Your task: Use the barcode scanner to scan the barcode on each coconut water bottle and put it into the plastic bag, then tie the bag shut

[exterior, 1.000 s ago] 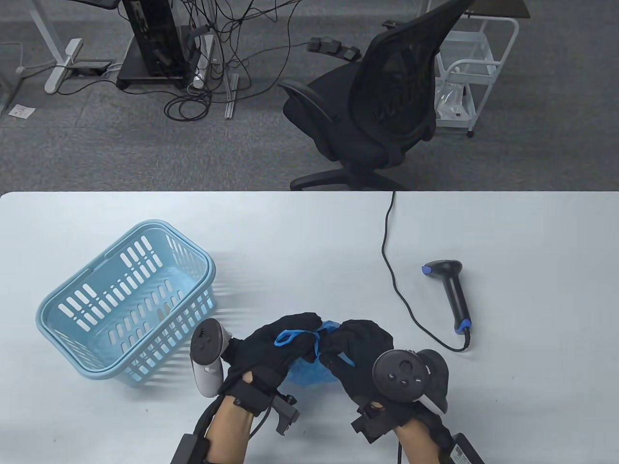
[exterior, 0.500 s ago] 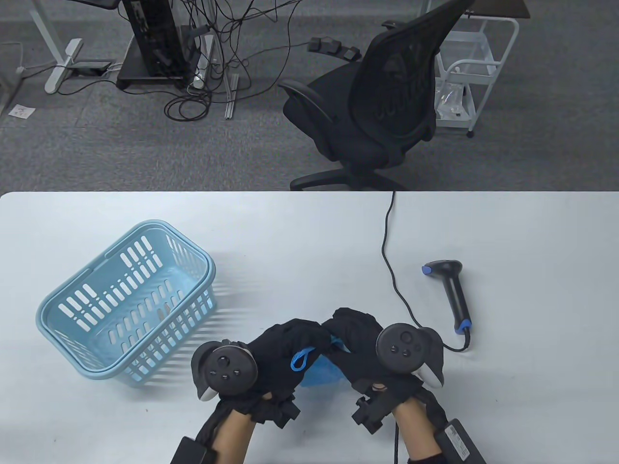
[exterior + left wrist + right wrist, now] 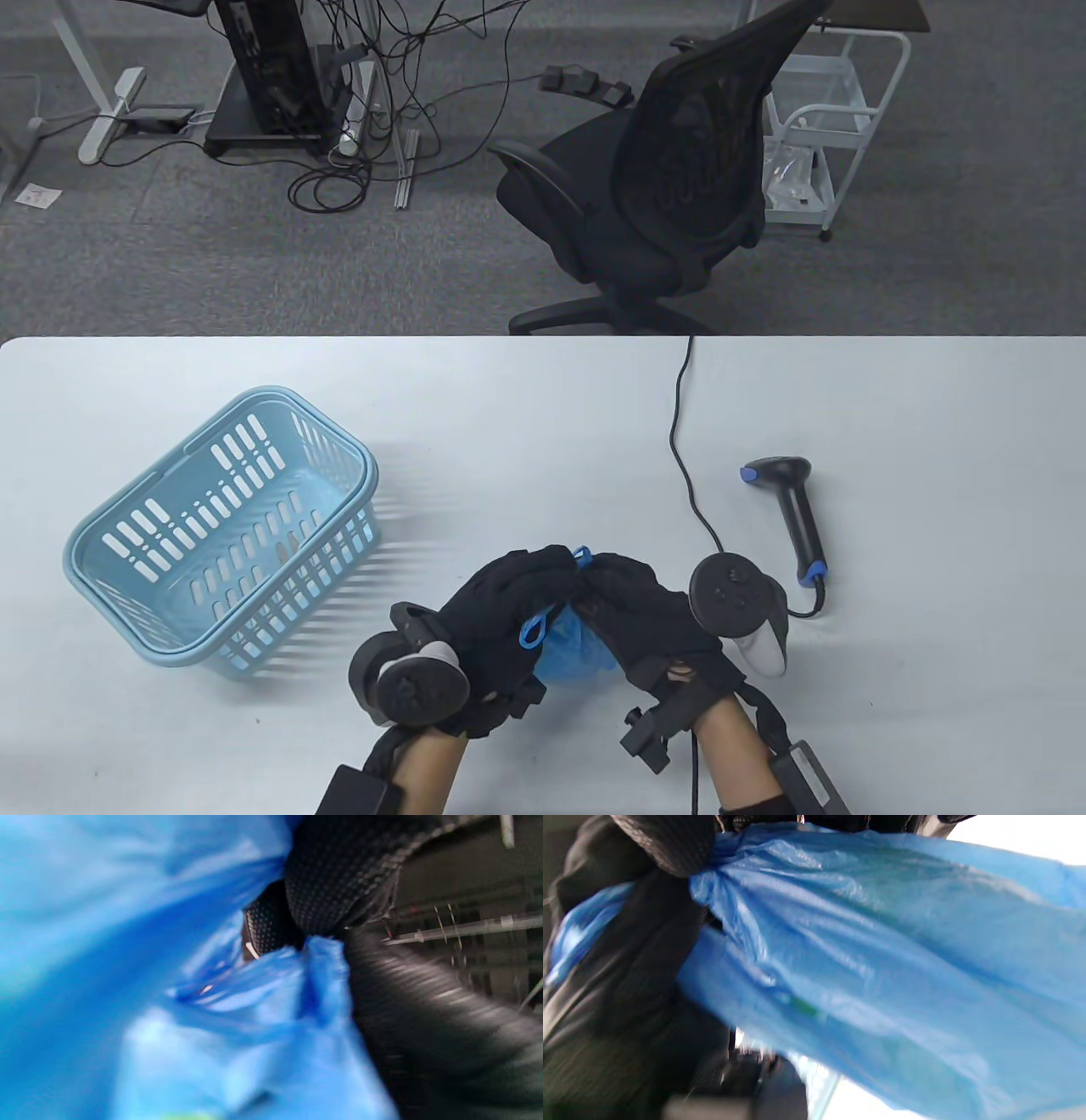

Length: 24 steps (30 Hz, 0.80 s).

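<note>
The blue plastic bag [image 3: 573,652] stands on the table near the front edge, mostly hidden between my two gloved hands. My left hand [image 3: 530,586] and right hand [image 3: 607,586] both pinch the bag's twisted blue handles at its top; one handle loop [image 3: 534,632] sticks out below my left fingers. The wrist views are filled with blue bag film [image 3: 148,984] [image 3: 882,963] gathered against black glove fingers [image 3: 666,844]. No coconut water bottle shows plainly; a faint green patch shows through the film. The black barcode scanner [image 3: 793,509] lies on the table to the right, untouched.
A light blue slotted basket [image 3: 221,535] lies tilted on the table's left part. The scanner's black cable [image 3: 687,475] runs from the far table edge round to the handle. A black office chair [image 3: 653,187] stands beyond the table.
Both hands have rotated while working the bag's handles: the left tracker swung down to the lower left, the right tracker out to the right. The pinch point moved slightly up the bag.
</note>
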{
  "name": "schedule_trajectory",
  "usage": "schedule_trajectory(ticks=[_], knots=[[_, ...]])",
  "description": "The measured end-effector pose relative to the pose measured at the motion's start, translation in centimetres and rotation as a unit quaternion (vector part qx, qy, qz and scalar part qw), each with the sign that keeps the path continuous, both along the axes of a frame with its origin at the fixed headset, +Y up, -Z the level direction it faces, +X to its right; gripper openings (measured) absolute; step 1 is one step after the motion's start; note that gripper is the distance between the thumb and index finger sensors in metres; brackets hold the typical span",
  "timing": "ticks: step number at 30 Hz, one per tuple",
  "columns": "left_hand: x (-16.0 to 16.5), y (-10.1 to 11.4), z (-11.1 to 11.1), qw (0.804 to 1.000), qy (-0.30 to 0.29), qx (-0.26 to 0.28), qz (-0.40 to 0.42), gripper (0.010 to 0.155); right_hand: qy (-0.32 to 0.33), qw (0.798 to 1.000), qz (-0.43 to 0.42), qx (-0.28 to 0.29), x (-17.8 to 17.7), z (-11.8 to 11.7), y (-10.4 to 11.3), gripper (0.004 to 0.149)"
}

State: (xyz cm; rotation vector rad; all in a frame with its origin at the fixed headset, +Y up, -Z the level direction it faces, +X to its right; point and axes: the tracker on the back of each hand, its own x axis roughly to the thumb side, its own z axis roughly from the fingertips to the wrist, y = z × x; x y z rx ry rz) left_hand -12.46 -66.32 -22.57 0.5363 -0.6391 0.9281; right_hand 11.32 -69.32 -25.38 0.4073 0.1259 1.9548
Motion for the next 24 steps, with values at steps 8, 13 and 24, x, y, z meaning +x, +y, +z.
schedule_trajectory(ticks=[8, 13, 24], knots=[[-0.5, -0.5, -0.8, 0.996, -0.058, -0.057, 0.045, 0.034, -0.061, 0.995, -0.077, 0.029, 1.2, 0.3, 1.0, 0.041], [-1.2, -0.5, -0.4, 0.996, -0.058, -0.071, 0.017, 0.042, -0.105, 0.99, 0.02, 0.091, 1.6, 1.3, 2.8, 0.039], [-6.5, 0.0, -0.3, 0.979, 0.052, -0.15, -0.128, 0.045, -0.113, 0.98, 0.133, 0.095, 4.2, 2.0, 3.1, 0.037]])
